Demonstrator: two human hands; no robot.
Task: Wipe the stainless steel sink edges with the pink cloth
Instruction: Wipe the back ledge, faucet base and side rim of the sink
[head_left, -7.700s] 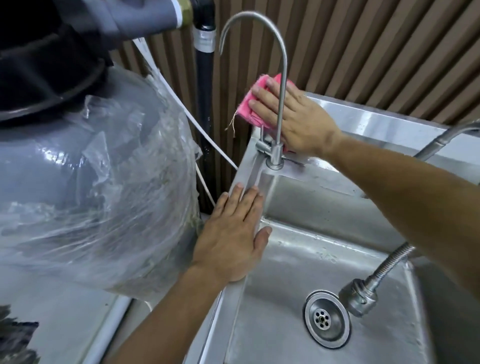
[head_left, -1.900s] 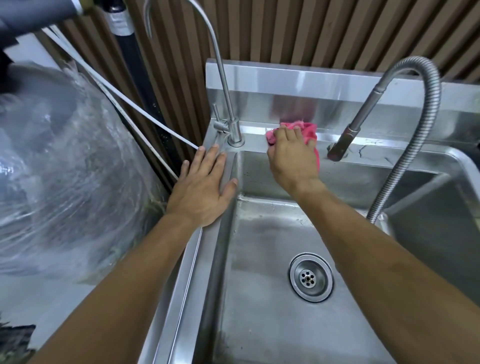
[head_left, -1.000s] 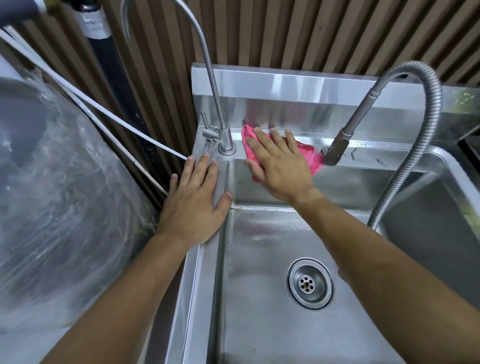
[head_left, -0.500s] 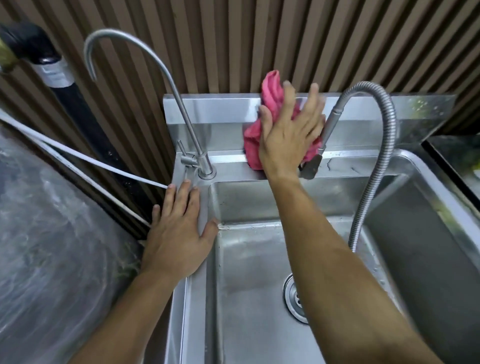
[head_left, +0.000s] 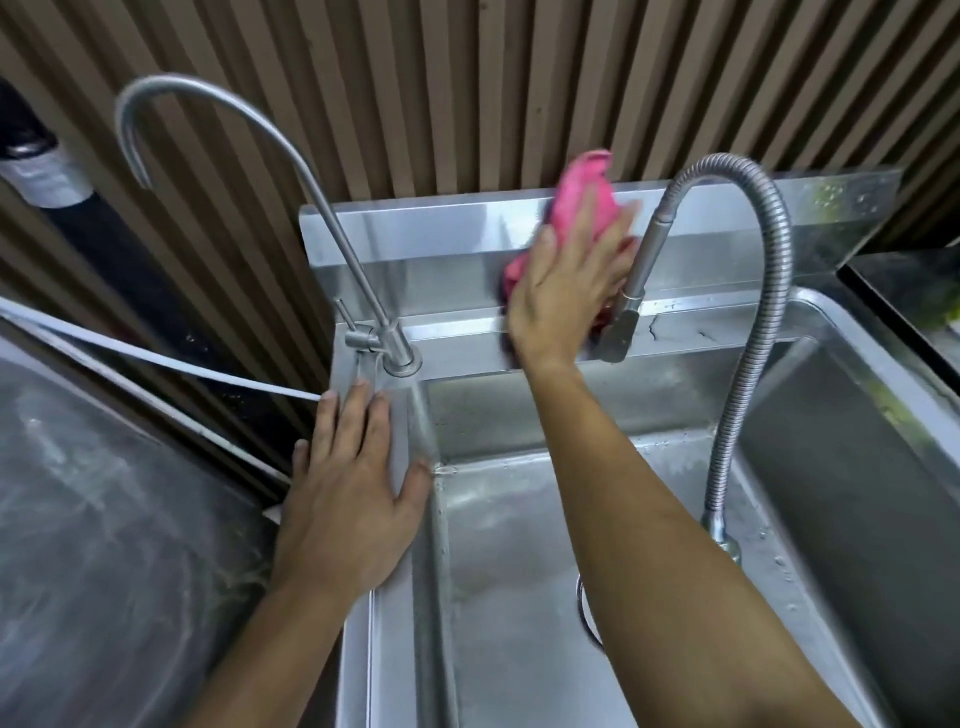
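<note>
Pressing the pink cloth (head_left: 582, 202) flat against the upright back panel of the stainless steel sink (head_left: 426, 244), the right hand (head_left: 563, 291) has its fingers spread and straight over the fabric, whose top edge pokes above the panel's rim. Just to the right of that hand hangs the head of the flexible hose tap (head_left: 631, 291), close enough to crowd the fingers; its ribbed neck arches over and drops into the basin. The left hand (head_left: 348, 499) lies open, palm down, on the sink's left edge, fingertips near the base of the slim gooseneck tap (head_left: 291, 156). A white tube (head_left: 156, 358) runs in from the left toward that corner. Ribbed brown wall panels (head_left: 467, 78) stand behind, and a plastic-wrapped tank (head_left: 104, 519) crowds the left side.
</note>
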